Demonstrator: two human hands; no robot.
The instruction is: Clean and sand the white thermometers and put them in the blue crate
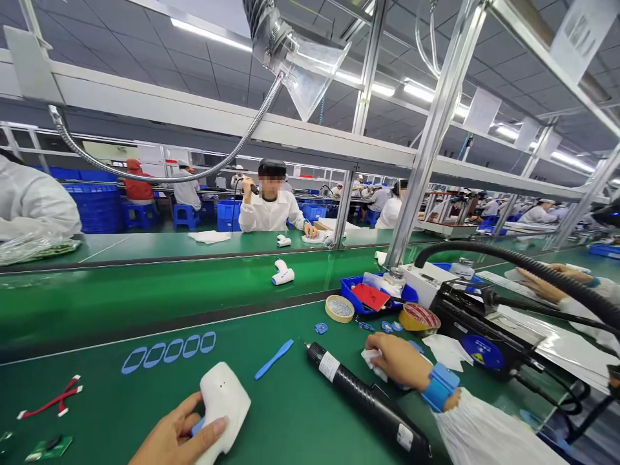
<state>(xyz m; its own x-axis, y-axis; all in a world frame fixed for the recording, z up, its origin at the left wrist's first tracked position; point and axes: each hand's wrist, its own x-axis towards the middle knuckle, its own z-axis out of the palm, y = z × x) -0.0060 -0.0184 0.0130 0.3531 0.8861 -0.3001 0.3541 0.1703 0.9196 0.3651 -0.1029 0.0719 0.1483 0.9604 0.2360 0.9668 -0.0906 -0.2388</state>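
Observation:
My left hand [177, 429] is wrapped round a white pistol-shaped thermometer housing [225, 397] at the lower front. A bit of blue shows between the fingers and the shell. On the right, my right hand [400, 358], with a blue wristband [440, 386], pinches a crumpled white wipe [374, 363] at the mat. Between the hands lie a black electric screwdriver [368, 400] and a blue pry tool [274, 359]. Several blue oval frames [173, 351] are lined up left of the housing. Small blue parts [321, 328] lie beyond the screwdriver.
A roll of tape [419, 318], a round tray of screws [340, 308] and a blue bin [361, 298] stand behind my right hand. Red cables [51, 397] and a circuit board [49, 447] lie left. Another white thermometer [282, 272] rests on the green belt [145, 290]. A co-worker [271, 206] sits opposite.

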